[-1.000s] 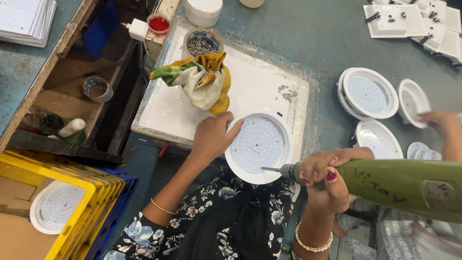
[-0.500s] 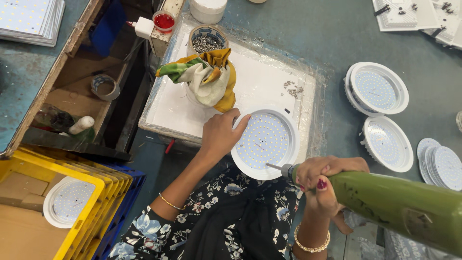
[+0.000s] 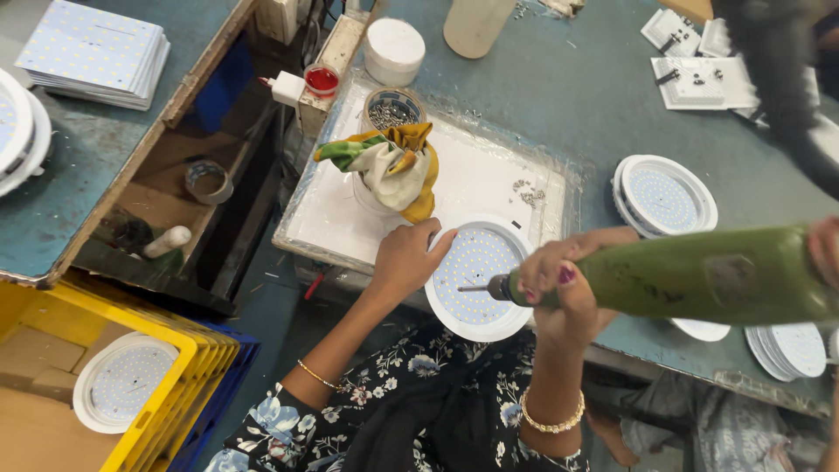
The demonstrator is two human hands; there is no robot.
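Observation:
My left hand (image 3: 406, 258) rests its fingers on the left rim of a round white LED panel (image 3: 476, 267), which lies at the front edge of a white work board (image 3: 332, 218). My right hand (image 3: 555, 275) grips the front end of a green electric screwdriver (image 3: 699, 275). Its bit (image 3: 474, 288) points left and touches the panel face. The screwdriver's body stretches right to the frame edge, where part of another hand (image 3: 824, 249) shows.
A cup wrapped in yellow, green and white cloth (image 3: 393, 170) and a bowl of screws (image 3: 391, 109) stand on the board. More round panels (image 3: 664, 197) lie to the right. A yellow crate (image 3: 131, 376) holding one panel sits lower left. Square LED boards (image 3: 92, 52) are stacked upper left.
The view has shifted slightly. The screwdriver bit has moved from the panel's right rim onto its face. My left hand stays on the panel's rim.

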